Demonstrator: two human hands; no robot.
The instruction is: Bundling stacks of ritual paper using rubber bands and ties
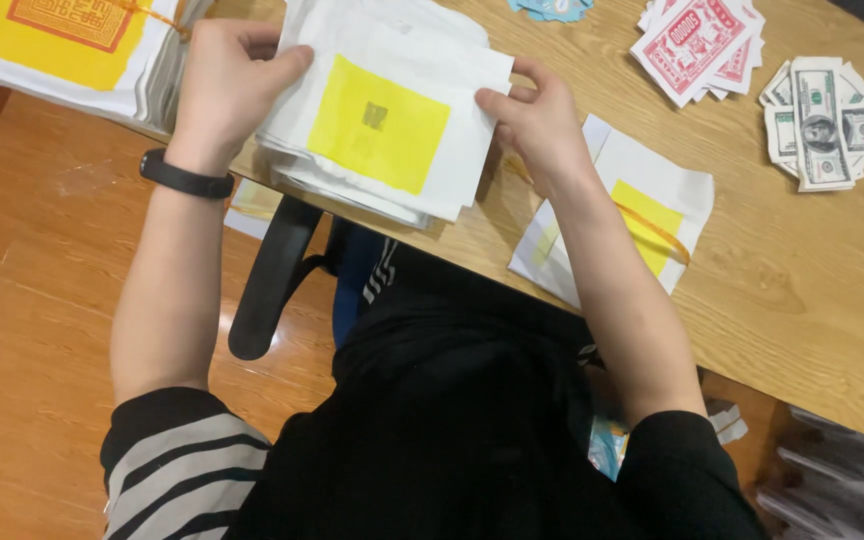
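Both hands grip a thick stack of white paper sheets with a yellow square at the near edge of the wooden table. My left hand, with a black band on its wrist, clasps the stack's left side. My right hand pinches its right edge, thumb on top. Under my right forearm lies a second bundle of the same white and yellow sheets, tied with an orange rubber band.
A large pile of yellow and white sheets with a red print sits at the far left. Red and white paper notes and a fanned pile of grey banknote-like papers lie at the far right. A black chair armrest is below the table edge.
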